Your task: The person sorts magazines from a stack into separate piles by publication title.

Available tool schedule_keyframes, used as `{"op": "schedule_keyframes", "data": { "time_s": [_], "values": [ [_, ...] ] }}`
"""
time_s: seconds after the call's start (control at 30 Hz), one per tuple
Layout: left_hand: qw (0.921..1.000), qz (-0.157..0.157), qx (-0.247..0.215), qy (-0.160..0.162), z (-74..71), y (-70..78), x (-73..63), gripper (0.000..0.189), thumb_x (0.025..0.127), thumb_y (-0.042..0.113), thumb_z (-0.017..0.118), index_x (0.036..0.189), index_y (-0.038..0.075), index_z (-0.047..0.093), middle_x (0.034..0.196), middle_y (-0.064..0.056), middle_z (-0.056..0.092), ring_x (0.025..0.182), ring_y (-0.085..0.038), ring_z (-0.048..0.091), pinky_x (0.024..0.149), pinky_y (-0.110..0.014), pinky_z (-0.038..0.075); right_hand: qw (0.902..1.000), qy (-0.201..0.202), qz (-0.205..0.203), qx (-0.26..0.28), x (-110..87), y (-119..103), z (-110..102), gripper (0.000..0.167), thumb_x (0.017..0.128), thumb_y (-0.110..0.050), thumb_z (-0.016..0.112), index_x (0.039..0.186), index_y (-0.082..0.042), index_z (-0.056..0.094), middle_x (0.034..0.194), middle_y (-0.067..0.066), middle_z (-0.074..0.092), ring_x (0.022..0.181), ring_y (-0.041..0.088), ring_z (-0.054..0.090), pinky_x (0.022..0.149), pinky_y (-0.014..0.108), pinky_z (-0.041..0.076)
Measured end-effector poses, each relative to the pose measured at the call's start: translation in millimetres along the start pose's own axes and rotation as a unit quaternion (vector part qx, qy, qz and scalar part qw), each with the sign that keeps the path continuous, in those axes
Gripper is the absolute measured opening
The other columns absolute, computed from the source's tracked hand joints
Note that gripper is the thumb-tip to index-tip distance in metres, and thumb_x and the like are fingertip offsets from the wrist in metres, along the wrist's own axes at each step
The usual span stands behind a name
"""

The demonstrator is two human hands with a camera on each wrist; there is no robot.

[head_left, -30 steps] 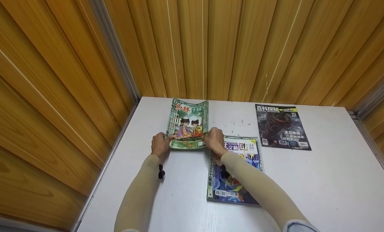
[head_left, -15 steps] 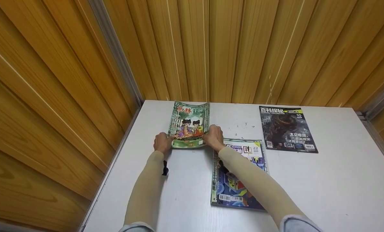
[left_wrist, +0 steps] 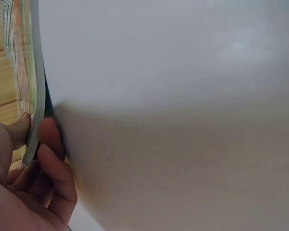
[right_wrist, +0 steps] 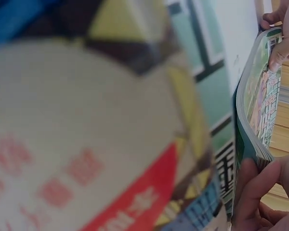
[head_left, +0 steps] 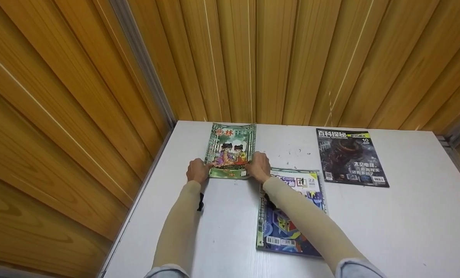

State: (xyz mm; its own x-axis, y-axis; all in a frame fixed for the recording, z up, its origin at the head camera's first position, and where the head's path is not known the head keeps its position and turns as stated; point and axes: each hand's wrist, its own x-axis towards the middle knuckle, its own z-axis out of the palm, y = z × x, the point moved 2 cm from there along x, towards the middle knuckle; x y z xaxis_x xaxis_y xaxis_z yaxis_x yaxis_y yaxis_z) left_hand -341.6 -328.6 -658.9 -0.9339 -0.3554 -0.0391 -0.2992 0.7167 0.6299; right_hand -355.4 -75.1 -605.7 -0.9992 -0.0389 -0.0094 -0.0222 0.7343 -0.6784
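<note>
A green magazine (head_left: 230,152) with two cartoon children on its cover lies near the far left of the white table. My left hand (head_left: 198,170) pinches its near left corner, thumb on top and fingers beneath, as the left wrist view shows. At the near right corner my right hand (head_left: 259,166) grips it the same way. In the right wrist view the magazine's near edge (right_wrist: 243,106) bows down between both hands. Under my right forearm lies a purple-and-blue magazine (head_left: 280,227) on top of a green-bordered one (head_left: 260,239), partly hidden.
A dark magazine (head_left: 351,158) lies on the white table (head_left: 399,227) at the back right. Small dark marks dot the tabletop between it and the green magazine. Wood-look panel walls (head_left: 276,61) rise behind the table and along its left side.
The green magazine's far edge, curled up at its corners before, now lies flatter. Both hands keep their grip on its near corners. The whole head view has shifted slightly.
</note>
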Motion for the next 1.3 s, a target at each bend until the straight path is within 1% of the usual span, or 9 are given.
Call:
{"op": "schedule_keyframes", "data": {
  "time_s": [0.13, 0.37, 0.6, 0.7, 0.83, 0.87, 1.0, 1.13, 1.3],
  "values": [
    [0.9997, -0.018, 0.014, 0.011, -14.2, 17.5, -15.7, 0.05, 0.098, 0.034, 0.083, 0.07, 0.014, 0.048, 0.065, 0.001, 0.04, 0.064, -0.018, 0.039, 0.065, -0.041, 0.038, 0.9998, 0.007, -0.005, -0.016, -4.2, -2, -1, 0.042, 0.09, -0.004, 0.081, 0.07, -0.015, 0.046, 0.074, -0.001, 0.044, 0.07, 0.02, 0.044, 0.06, 0.035, 0.038],
    [0.9996, -0.009, 0.015, 0.023, -20.8, 17.2, -19.9, 0.061, 0.095, 0.036, 0.086, 0.063, 0.016, 0.039, 0.058, 0.004, 0.031, 0.057, -0.016, 0.034, 0.061, -0.039, 0.038, 0.9996, 0.007, -0.019, -0.019, -4.8, -2, 2, 0.052, 0.089, -0.003, 0.08, 0.063, -0.017, 0.037, 0.066, -0.003, 0.035, 0.062, 0.018, 0.039, 0.055, 0.036, 0.034],
    [0.9985, 0.001, 0.028, 0.047, -18.9, 12.5, -21.4, 0.062, 0.095, 0.036, 0.087, 0.065, 0.016, 0.037, 0.06, 0.003, 0.03, 0.059, -0.017, 0.035, 0.063, -0.041, 0.037, 0.9991, -0.01, -0.037, -0.016, -6.3, -1, 7, 0.039, 0.089, 0.0, 0.078, 0.067, -0.013, 0.048, 0.067, 0.0, 0.045, 0.064, 0.019, 0.043, 0.057, 0.035, 0.037],
    [0.9979, 0.002, 0.036, 0.054, -18.7, 12.5, -22.2, 0.059, 0.095, 0.037, 0.086, 0.067, 0.015, 0.038, 0.062, 0.002, 0.032, 0.061, -0.018, 0.036, 0.064, -0.042, 0.037, 0.9968, 0.008, -0.076, -0.024, 4.3, 13, 18, 0.033, 0.089, -0.001, 0.075, 0.068, -0.012, 0.052, 0.067, 0.001, 0.052, 0.064, 0.018, 0.046, 0.057, 0.037, 0.041],
    [0.9975, 0.003, 0.044, 0.056, -19.2, 12.9, -22.9, 0.053, 0.096, 0.037, 0.085, 0.071, 0.014, 0.044, 0.065, 0.002, 0.037, 0.064, -0.019, 0.04, 0.066, -0.043, 0.039, 0.9913, 0.031, -0.117, -0.052, 1.9, 11, 19, 0.027, 0.088, 0.002, 0.072, 0.068, -0.008, 0.058, 0.071, 0.01, 0.067, 0.066, 0.022, 0.058, 0.062, 0.045, 0.053],
    [0.9975, 0.003, 0.046, 0.054, -18.9, 13.2, -23.3, 0.051, 0.097, 0.037, 0.084, 0.073, 0.013, 0.047, 0.066, 0.001, 0.038, 0.065, -0.02, 0.042, 0.067, -0.044, 0.041, 0.9909, 0.027, -0.117, -0.062, -6.3, 1, 13, 0.024, 0.089, 0.005, 0.071, 0.069, -0.006, 0.061, 0.073, 0.015, 0.07, 0.067, 0.026, 0.063, 0.064, 0.048, 0.056],
    [0.9963, 0.015, 0.057, 0.064, -18.1, 15.8, -26.3, 0.038, 0.098, 0.033, 0.084, 0.082, 0.007, 0.06, 0.073, -0.006, 0.057, 0.072, -0.027, 0.064, 0.071, -0.05, 0.053, 0.9854, 0.024, -0.14, -0.093, -15.8, -5, 8, 0.019, 0.091, 0.009, 0.064, 0.076, 0.0, 0.067, 0.083, 0.022, 0.075, 0.076, 0.036, 0.075, 0.069, 0.054, 0.061],
    [0.9943, 0.048, 0.049, 0.082, -16.7, 26.0, -33.7, 0.029, 0.098, 0.026, 0.083, 0.1, 0.0, 0.07, 0.095, -0.018, 0.076, 0.089, -0.039, 0.077, 0.079, -0.056, 0.06, 0.9885, 0.023, -0.125, -0.082, -22.9, -5, 0, 0.027, 0.09, 0.008, 0.07, 0.069, -0.007, 0.059, 0.073, 0.013, 0.07, 0.065, 0.024, 0.062, 0.059, 0.043, 0.052],
    [0.9937, 0.069, 0.012, 0.088, -12.6, 46.1, -54.8, 0.024, 0.1, 0.026, 0.081, 0.107, 0.004, 0.072, 0.101, -0.016, 0.08, 0.089, -0.035, 0.078, 0.079, -0.054, 0.061, 0.9929, 0.009, -0.111, -0.041, -34.0, -9, -21, 0.056, 0.091, -0.01, 0.085, 0.061, -0.018, 0.038, 0.058, -0.004, 0.037, 0.056, 0.013, 0.035, 0.052, 0.029, 0.031]
  ]
}}
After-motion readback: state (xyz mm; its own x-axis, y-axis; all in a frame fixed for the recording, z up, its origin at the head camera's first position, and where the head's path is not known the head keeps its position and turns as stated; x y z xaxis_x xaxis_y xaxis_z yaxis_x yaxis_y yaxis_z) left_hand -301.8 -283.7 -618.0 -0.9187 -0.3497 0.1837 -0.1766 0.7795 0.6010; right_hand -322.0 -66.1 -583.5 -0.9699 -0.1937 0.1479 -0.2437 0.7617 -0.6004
